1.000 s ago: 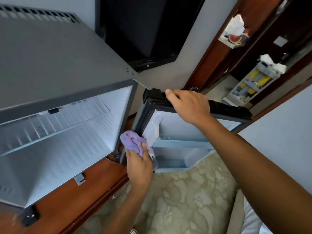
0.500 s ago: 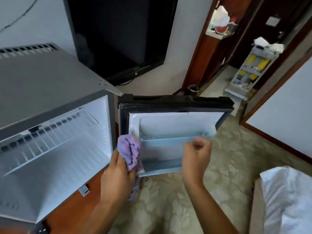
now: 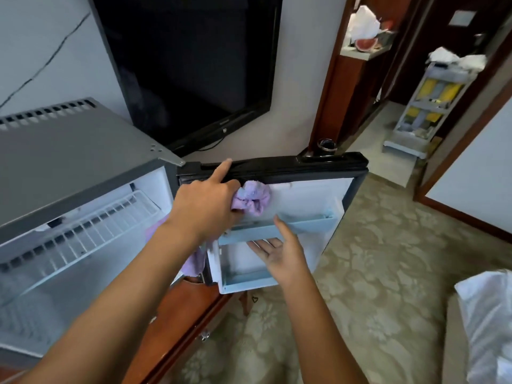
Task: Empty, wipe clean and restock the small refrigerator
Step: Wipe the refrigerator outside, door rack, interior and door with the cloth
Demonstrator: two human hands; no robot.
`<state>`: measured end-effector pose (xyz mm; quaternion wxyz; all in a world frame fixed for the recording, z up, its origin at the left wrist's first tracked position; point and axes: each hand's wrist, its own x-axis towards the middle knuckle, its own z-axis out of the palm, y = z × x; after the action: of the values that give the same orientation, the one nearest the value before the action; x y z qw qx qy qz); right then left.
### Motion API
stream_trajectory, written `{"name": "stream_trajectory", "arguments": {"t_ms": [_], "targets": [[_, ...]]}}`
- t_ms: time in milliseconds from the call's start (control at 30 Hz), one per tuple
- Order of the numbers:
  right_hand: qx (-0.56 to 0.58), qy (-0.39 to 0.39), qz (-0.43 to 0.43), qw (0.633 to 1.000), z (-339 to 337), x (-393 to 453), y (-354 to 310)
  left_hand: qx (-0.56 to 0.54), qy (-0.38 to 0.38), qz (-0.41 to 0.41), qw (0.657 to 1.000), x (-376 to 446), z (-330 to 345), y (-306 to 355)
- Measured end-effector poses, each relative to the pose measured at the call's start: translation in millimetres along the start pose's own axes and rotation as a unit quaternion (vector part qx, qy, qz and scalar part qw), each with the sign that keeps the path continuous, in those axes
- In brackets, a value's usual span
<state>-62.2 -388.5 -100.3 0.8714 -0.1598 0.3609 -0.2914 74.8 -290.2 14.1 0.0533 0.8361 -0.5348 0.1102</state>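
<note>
Refrigerator door hangs open beside the emptied cabinet; my left hand bunches the soft purple cloth against its liner, my right hand, fingers spread, steadies the light, probably brittle door shelf from below

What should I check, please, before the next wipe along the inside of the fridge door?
1. Cloth in hand: ok. The left hand grips the purple cloth against the top of the door lining.
2. Door held: ok. The left forefinger rests on the door's top edge; the right hand lies open at the upper door shelf.
3. Door shelves emptied: ok. Both the upper shelf and the lower shelf hold nothing.
4. Fridge interior emptied: ok for the part in view, with only the wire rack showing.
5. Lining clean: cannot tell.
</note>
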Motion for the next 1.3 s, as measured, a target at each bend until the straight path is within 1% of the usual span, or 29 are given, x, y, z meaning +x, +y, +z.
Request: {"name": "stream_trajectory", "arguments": {"t_ms": [100,233,367,500,633,833,1000,1067,1133,1233,1300], "targets": [[-0.013,0.011,-0.033,0.999,3,-2,4,-0.007,-0.001,-0.009,1.0,2,3,-2],[-0.012,0.018,-0.047,0.999,-2,-2,11,0.017,0.004,-0.004,1.0,0,5,0],[-0.007,0.025,-0.071,0.997,-5,-5,21,0.004,0.015,-0.001,1.0,-4,8,0],[-0.039,0.024,-0.1,0.994,-4,-4,17,-0.018,0.02,-0.008,1.0,-6,9,2],[-0.044,0.028,-0.084,0.995,-1,-6,9,-0.039,0.027,-0.015,0.999,-6,9,1],[-0.056,-0.002,-0.092,0.994,-2,-6,4,-0.057,0.0,-0.023,0.998,-5,3,0],[-0.045,0.037,-0.086,0.995,3,1,6,-0.115,-0.017,-0.014,0.993,0,4,-10],[-0.028,0.036,-0.071,0.996,5,1,7,-0.131,-0.022,-0.015,0.991,1,4,-13],[-0.021,0.035,-0.043,0.998,12,-1,14,-0.126,-0.023,-0.013,0.992,1,7,-12],[-0.042,0.036,0.002,0.998,32,-4,38,-0.12,-0.018,-0.012,0.992,0,11,-9],[-0.047,0.04,0.005,0.998,44,-2,51,-0.129,-0.015,-0.008,0.992,-2,10,-11]]}}
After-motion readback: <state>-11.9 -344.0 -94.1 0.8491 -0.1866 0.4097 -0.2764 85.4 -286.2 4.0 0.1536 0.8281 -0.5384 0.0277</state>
